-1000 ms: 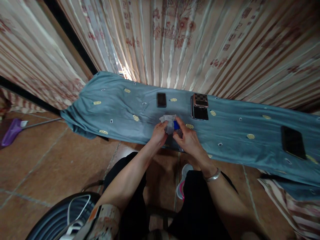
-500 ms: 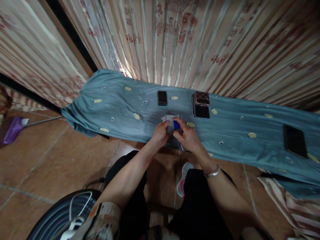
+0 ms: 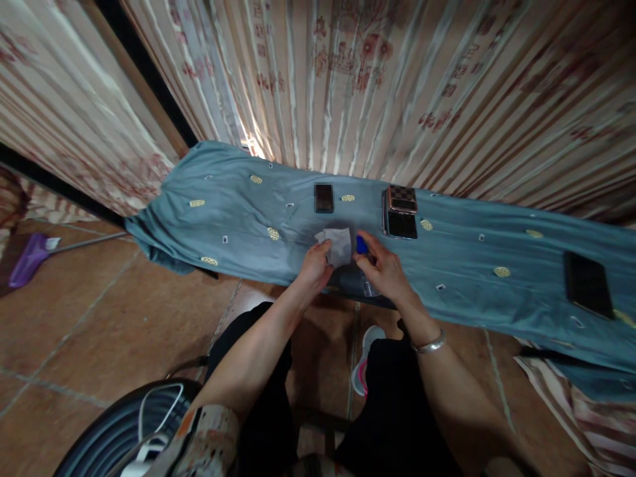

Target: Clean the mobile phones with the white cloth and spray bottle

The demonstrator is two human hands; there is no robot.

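My left hand [image 3: 316, 266] pinches a small grey cloth [image 3: 340, 247], which is spread out to the right of the thumb. In my right hand [image 3: 383, 270] is a small clear bottle with a blue top [image 3: 362, 246]; the fingers wrap round its upper part and hide much of it. Its transparent lower end pokes out below the hand. A narrow gap separates the cloth from the blue top. Both hands are over the front edge of the teal patterned cloth cover [image 3: 238, 225]. Just beyond them lies a small dark flat device [image 3: 324, 198].
Dark phone-like devices [image 3: 401, 224], one under a checkered case [image 3: 401, 197], lie right of centre. A black tablet-like device [image 3: 588, 283] lies far right. Curtains [image 3: 298, 79] hang behind. A purple broom [image 3: 30, 260] and a round black stool [image 3: 119, 430] with a white cable stand left.
My right hand has moved right with the blue-topped bottle, away from the grey cloth. The cloth, bunched against the bottle before, now spreads more openly in my left hand.
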